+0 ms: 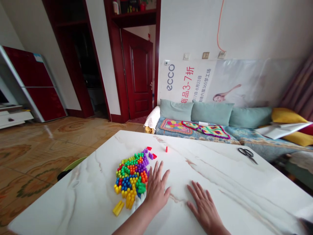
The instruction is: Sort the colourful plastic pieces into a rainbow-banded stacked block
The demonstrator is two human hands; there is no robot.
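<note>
My left hand [157,189] is held palm down with its fingers spread, at the right side of a heap of small coloured plastic pieces [132,166]. The pieces are green, purple, orange, blue, yellow, red and white, and my left hand and forearm hide some of them. To the right, my right hand [201,204] lies palm down over the white marbled table [234,202], fingers apart and holding nothing. One red piece [166,149] stands apart beyond my left fingertips. Two long yellow pieces [118,208] lie at the heap's near end.
Black scissors [247,154] lie near the table's far right corner. Behind the table stands a sofa [234,133] with blue-green cushions [212,112] and crocheted covers. A green-rimmed basin [75,163] is on the floor by the table's left edge.
</note>
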